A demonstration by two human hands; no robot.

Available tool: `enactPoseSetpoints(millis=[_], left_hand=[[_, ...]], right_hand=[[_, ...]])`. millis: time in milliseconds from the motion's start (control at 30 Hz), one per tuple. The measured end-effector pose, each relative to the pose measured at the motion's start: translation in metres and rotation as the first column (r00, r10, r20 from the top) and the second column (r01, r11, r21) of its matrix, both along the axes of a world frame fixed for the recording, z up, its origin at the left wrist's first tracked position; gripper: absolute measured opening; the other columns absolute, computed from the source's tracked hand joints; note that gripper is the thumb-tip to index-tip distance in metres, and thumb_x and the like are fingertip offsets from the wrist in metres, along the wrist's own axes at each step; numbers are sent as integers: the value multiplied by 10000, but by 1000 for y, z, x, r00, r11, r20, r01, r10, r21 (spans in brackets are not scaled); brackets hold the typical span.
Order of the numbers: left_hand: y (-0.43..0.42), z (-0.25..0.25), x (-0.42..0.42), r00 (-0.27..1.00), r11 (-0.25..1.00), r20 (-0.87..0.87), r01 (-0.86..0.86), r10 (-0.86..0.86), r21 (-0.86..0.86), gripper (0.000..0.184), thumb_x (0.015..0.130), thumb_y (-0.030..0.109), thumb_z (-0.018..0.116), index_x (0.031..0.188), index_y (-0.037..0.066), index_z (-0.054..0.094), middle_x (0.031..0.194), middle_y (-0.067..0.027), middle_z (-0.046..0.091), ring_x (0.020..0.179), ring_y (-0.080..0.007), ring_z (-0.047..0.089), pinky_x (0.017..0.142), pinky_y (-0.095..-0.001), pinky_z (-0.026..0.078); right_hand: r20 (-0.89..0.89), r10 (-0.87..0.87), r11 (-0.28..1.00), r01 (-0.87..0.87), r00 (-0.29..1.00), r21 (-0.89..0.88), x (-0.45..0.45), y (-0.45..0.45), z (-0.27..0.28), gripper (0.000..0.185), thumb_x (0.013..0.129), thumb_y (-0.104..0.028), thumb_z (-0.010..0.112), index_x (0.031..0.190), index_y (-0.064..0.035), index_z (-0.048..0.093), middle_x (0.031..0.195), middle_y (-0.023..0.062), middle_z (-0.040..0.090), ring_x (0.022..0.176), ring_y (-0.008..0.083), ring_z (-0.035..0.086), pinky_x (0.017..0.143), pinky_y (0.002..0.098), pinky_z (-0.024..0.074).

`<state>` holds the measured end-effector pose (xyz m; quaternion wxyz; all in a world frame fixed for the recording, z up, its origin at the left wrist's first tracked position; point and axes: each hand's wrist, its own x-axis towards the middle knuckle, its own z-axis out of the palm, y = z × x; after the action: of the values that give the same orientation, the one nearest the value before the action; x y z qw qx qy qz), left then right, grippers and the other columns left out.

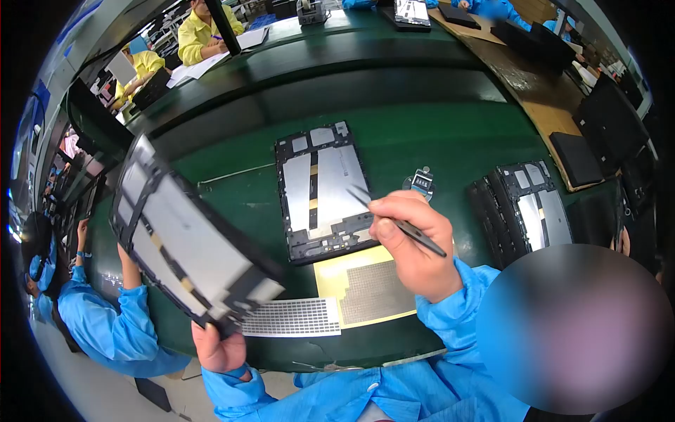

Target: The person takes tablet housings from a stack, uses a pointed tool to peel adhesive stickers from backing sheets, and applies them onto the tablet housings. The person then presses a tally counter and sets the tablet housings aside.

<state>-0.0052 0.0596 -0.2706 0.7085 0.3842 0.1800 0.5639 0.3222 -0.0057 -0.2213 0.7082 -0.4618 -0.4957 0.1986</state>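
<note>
My left hand point(219, 349) grips the lower end of a tablet-like frame point(186, 228), which is tilted up over the left of the green table and slightly blurred. Tweezers point(420, 237) are pinched in my right hand point(420, 246), their tips pointing up and left. Below those tips a second frame point(330, 179) with a silver panel and black border lies flat. Near me, a yellow sheet point(330, 281) bears a grey gridded patch, and a white sheet of small dark labels point(299, 317) lies beside it, partly under the held frame.
Several similar frames point(538, 204) are stacked at the right. A small round device point(422, 181) sits behind my right hand. Co-workers in blue sleeves point(109, 320) are at left and right; others in yellow point(197, 39) sit beyond the green table point(436, 126).
</note>
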Motion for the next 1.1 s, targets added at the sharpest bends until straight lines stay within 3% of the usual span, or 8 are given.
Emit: enactPoseSetpoints(millis=[200,433,467,533,567,600,767,1100], left_hand=[[47,-20,-57,948,912,223,-125,226,-390,315,1012,109,469,1253,-94,482,1287,-198,563,1196,-294,540,1068,-416,426],[71,-2,-61,861,859,-430,-419,273,-293,329,991,281,557,1113,-24,583,1090,-140,648,1005,-209,620,914,-332,503],[66,14,-57,780,845,-577,-462,242,-271,420,974,409,559,1073,3,605,969,-121,675,839,-194,641,804,-312,526],[77,15,-95,104,878,-984,-473,146,80,457,976,415,550,965,-38,616,785,-92,662,626,-185,597,615,-315,500],[77,20,-96,-292,908,-933,-296,209,296,459,976,393,556,923,-60,613,721,-86,644,575,-175,574,566,-311,478],[70,17,-89,-328,828,-818,-153,473,540,365,957,271,604,894,-88,596,675,-103,610,580,-149,559,575,-306,462],[35,41,12,229,742,-790,270,569,613,194,804,16,717,968,-27,622,871,-149,651,752,-247,632,685,-358,502],[48,-8,119,466,596,-717,404,519,694,349,769,-25,687,1105,-8,590,1224,-197,550,1178,-400,491,1001,-442,410]], right_hand=[[-438,252,837,-422,863,-349,-7,0,6,113,897,-80,664,959,-10,600,914,54,617,799,117,581,726,263,481],[-289,366,690,-466,885,-554,-14,-11,-19,239,857,-2,683,1005,-20,496,919,70,585,866,130,605,733,268,514],[-271,360,680,-450,893,-579,-14,-14,-24,239,858,-3,683,1004,-18,495,920,73,587,861,132,607,729,270,516],[-255,338,705,-423,906,-569,-11,-15,-40,232,870,-18,677,1006,-9,490,901,79,604,815,130,614,702,268,524],[-264,312,695,-409,912,-592,-10,-15,-42,223,874,-22,675,1001,-9,492,888,78,607,800,126,614,691,265,524],[-271,288,685,-395,919,-612,-10,-14,-43,214,878,-26,673,996,-8,495,875,77,611,785,122,614,680,262,525],[-219,324,639,-384,920,-667,-10,-5,-45,179,888,-43,668,965,-9,510,835,69,614,751,106,609,655,251,522],[-180,325,648,-357,928,-672,-14,-6,-46,171,881,-10,665,957,-10,512,850,74,628,761,120,624,677,256,528]])
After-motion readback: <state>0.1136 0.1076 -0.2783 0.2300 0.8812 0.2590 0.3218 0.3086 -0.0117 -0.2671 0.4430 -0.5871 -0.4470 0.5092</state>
